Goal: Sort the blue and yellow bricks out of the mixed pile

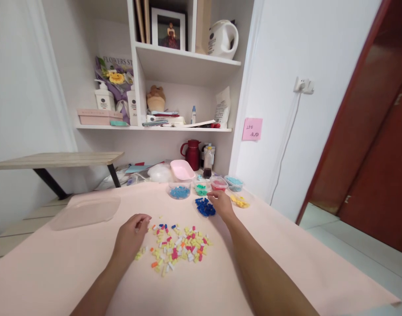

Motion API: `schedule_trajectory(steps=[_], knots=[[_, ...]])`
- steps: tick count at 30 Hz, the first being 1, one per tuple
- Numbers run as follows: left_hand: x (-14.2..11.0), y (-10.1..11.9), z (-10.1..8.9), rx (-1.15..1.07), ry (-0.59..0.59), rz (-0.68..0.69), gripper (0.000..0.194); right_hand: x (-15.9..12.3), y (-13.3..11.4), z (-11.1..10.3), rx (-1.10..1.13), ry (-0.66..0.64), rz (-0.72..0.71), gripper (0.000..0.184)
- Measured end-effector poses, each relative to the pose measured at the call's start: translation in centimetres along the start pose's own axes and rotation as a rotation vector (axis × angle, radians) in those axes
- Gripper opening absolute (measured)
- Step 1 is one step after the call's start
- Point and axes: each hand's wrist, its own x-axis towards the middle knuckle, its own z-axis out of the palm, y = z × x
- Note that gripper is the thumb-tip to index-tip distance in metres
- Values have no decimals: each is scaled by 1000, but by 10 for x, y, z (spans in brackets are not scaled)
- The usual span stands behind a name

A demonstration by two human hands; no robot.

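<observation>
My left hand hovers at the left edge of a loose pile of small building bricks, its fingers curled in toward the thumb. Whatever lies between those fingertips is too small to make out. The pile is mostly pale yellow, with pink, white, orange and a few dark blue bricks. Farther forward, my right hand reaches over the right edge of a container of dark blue bricks, fingers bent and fingertips close together. Its fingertips are near a clear tub of green bricks; I cannot tell if they hold anything.
Around them stand a tub of lighter blue bricks, a red one, a pale blue one and a yellow one. A pink basin and red jug stand behind. A clear plastic lid lies left.
</observation>
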Motion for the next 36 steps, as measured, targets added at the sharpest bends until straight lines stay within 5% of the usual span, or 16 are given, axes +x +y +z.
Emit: schedule_trajectory(steps=[8,15,19,28,36], knots=[[-1,8,-2,-11,18,-25,26,-8,-27,4,59,-79,-131,28],[-4,11,-2,12,13,-16,26,-46,-68,30,-59,-449,-563,21],[-4,13,-1,14,14,-7,26,-59,-74,41,-116,-586,-654,22],[-5,14,-2,18,14,-13,27,-60,-74,52,-138,-626,-549,18],[-4,12,-3,8,13,-19,27,-57,-74,42,211,-631,-244,13]])
